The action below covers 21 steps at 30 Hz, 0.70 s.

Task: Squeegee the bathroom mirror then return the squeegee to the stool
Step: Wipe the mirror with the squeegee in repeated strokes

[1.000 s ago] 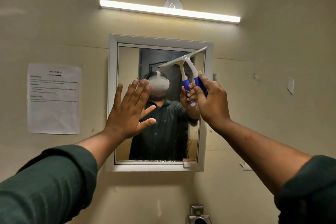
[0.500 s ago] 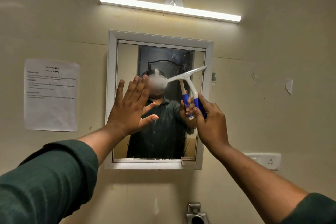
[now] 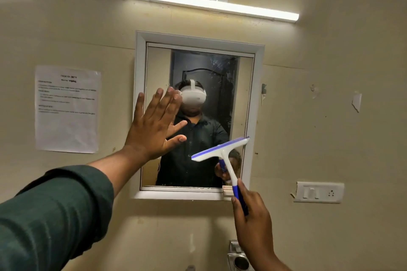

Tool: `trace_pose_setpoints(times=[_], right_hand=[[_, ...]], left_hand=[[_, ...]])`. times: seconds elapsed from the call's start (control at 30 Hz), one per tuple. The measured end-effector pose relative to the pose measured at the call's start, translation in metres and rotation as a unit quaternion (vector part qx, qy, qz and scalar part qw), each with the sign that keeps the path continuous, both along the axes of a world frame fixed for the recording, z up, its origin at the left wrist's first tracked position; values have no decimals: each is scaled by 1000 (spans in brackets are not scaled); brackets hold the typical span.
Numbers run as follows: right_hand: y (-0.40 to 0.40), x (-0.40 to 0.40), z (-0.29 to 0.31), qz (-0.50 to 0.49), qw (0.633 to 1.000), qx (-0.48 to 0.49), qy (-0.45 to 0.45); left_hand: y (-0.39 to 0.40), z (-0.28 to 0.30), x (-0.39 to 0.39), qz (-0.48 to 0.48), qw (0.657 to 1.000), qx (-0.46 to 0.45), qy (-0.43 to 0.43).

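A white-framed mirror [image 3: 252,103] hangs on the beige wall straight ahead. My right hand [image 3: 253,215] grips the blue handle of a white squeegee [image 3: 222,149], whose blade is tilted and lies over the lower right part of the glass. My left hand [image 3: 154,125] is spread flat, fingers apart, against the mirror's left side and its frame. The stool is out of view. Smears show on the upper right of the glass.
A lit tube light [image 3: 211,5] runs above the mirror. A printed paper sheet [image 3: 67,109] is stuck to the wall at the left. A white switch and socket plate [image 3: 319,192] sits at the lower right, a metal fitting [image 3: 239,257] below the mirror.
My right hand has drawn the squeegee down the right side of the mirror, from the top edge to near the bottom. My left hand stays pressed on the left side.
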State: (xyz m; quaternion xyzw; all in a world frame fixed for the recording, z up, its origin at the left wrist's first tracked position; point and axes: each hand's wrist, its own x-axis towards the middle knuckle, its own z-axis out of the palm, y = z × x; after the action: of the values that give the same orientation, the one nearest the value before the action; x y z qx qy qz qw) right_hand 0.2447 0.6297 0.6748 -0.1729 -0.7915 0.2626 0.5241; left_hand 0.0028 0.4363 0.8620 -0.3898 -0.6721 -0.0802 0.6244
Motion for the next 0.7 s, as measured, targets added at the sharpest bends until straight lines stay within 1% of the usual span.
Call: trace_pose_setpoints(times=[0.1,0.2,0.33,0.5,0.6,0.7], right_hand=[[-3,3,-26,-20,999,-6,-24],[-13,4,-39,-6,999,-34,-2],[-34,-4,-14,48,995,-63,67],[-67,-33,27,110,989,-38,87],[-95,-56,41,150,982,-41,106],[-117,-83,48,162,979,-48,118]], left_hand=[[-3,-4,-1,0,1000,-7,-1],[-6,-7,0,3,1000,-7,-6],[-9,-4,2,8,1000,-15,-12],[-13,12,9,-2,999,-2,-48],[-18,26,15,-19,999,-4,-50],[-27,36,17,-18,999,-9,-47]])
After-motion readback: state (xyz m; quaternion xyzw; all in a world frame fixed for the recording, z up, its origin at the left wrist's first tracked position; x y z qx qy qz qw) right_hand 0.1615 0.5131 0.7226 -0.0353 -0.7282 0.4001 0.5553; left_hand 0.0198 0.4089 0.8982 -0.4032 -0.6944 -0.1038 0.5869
